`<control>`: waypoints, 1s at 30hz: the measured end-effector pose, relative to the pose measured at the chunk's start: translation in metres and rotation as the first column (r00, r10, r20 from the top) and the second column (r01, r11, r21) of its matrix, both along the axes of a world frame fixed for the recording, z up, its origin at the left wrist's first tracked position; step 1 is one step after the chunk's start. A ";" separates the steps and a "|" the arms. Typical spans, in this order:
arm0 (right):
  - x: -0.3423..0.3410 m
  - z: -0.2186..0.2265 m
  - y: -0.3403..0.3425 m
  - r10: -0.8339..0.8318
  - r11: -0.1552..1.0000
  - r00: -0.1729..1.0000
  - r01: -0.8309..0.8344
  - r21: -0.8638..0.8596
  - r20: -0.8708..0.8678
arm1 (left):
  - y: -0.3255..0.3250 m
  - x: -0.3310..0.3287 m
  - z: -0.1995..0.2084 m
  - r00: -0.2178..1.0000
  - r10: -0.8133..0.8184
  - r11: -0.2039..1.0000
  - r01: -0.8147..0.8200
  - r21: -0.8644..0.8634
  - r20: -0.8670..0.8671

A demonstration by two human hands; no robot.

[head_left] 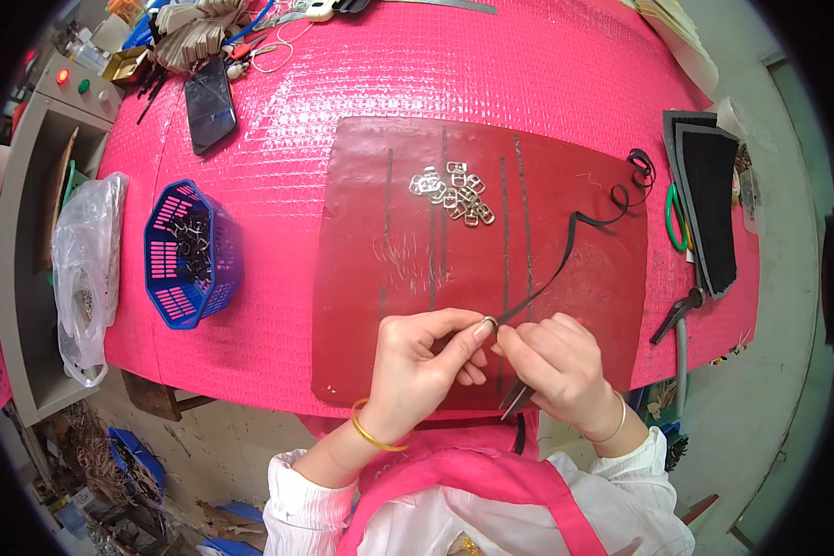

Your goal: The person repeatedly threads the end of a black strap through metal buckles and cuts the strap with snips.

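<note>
My left hand (422, 366) is closed, with thumb and forefinger pinching the end of a thin black strap (565, 250). A small shiny piece, perhaps a buckle, shows at those fingertips, too small to make out surely. My right hand (558, 364) is closed beside it, its fingertips gripping near the same strap end. Out of the right palm stick the two narrow metal tips of a tool (517, 399), its handle hidden by the fingers. The strap's free end curls away to the upper right. Beyond my hands lies a loose pile of silver buckles (454, 193).
A dark red mat (361, 278) lies on the pink-covered table (278, 306). To the left stand a blue basket (221, 287) of small dark metal parts and a plastic bag (88, 259). A phone (210, 107) is farther back. Green-handled scissors (676, 220) and black sheets (709, 185) lie right.
</note>
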State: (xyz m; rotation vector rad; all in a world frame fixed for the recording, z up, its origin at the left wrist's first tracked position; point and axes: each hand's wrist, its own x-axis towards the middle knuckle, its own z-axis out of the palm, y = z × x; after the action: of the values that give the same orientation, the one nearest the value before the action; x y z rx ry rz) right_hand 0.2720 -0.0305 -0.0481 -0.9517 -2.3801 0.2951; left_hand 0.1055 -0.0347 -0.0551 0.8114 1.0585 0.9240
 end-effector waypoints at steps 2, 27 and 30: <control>0.000 -0.008 -0.003 -0.062 0.993 0.997 0.056 -0.100 -0.052 | -0.006 0.003 -0.006 0.997 0.037 0.999 -0.038 0.007 0.068; -0.021 -0.040 -0.018 -0.312 0.904 0.940 0.249 -0.348 -0.138 | -0.023 0.009 -0.032 0.943 0.219 0.945 -0.141 0.297 -0.252; -0.024 -0.032 -0.015 -0.275 0.934 0.946 0.220 -0.283 -0.170 | -0.024 0.009 -0.028 0.917 0.242 0.922 -0.116 0.368 -0.316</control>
State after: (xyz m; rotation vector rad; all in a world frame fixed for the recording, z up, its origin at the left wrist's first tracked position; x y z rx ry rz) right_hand 0.2484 -0.0459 -0.0800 -1.2648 -2.0362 0.5898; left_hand 0.1142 -0.0583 -0.0829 1.2211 1.3248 1.1690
